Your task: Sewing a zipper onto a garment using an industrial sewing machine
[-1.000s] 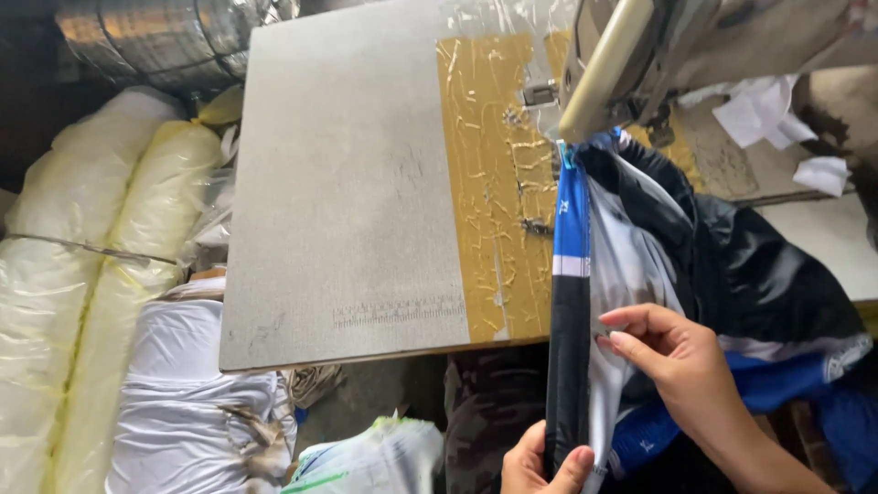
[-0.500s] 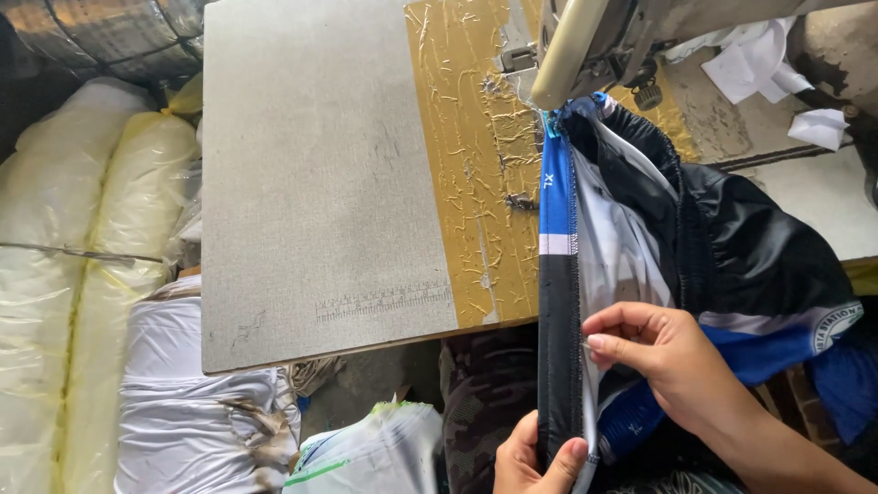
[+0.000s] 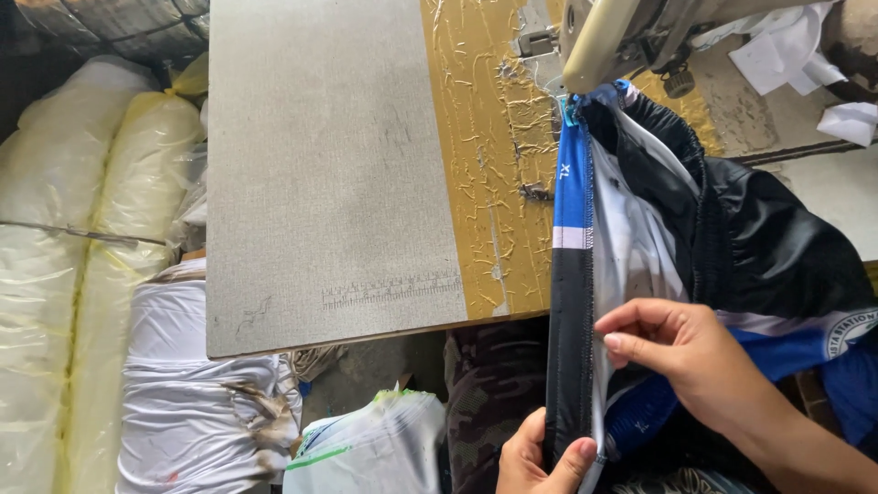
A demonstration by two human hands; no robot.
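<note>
- Here, the biggest thing ahead of my hands is the grey sewing table (image 3: 329, 183), with a worn yellow, scratched patch (image 3: 494, 155) running up just beyond my left hand toward the machine.
- Off to the far left of both hands, below the table edge, stand pale plastic-wrapped fabric rolls (image 3: 64, 256) and a heap of white cloth (image 3: 197, 384); I would leave them alone.
- The garment (image 3: 732, 238), black, white and blue, spreads from my right hand up and to the right, bunched on the table, so its weight could drag on the seam; I judge it wise to let it feed loosely.
- The sewing machine head (image 3: 608, 41) sits at the far end of the strip, well beyond both hands, and the blue end of the strip is tucked under it.
- The seam strip (image 3: 573, 274), blue at the top, then a white band, then black, runs straight from the machine back to my left hand, taut and flat.
- My right hand (image 3: 695, 366) lies just right of the strip, fingers pinched on the white inner layer of the garment beside the stitched edge.
- My left hand (image 3: 540, 457) is nearest me, thumb and fingers clamped on the black lower end of the strip.
- To do this well, I think both hands should keep even tension, edges aligned, and guide the strip without stretching it.
</note>
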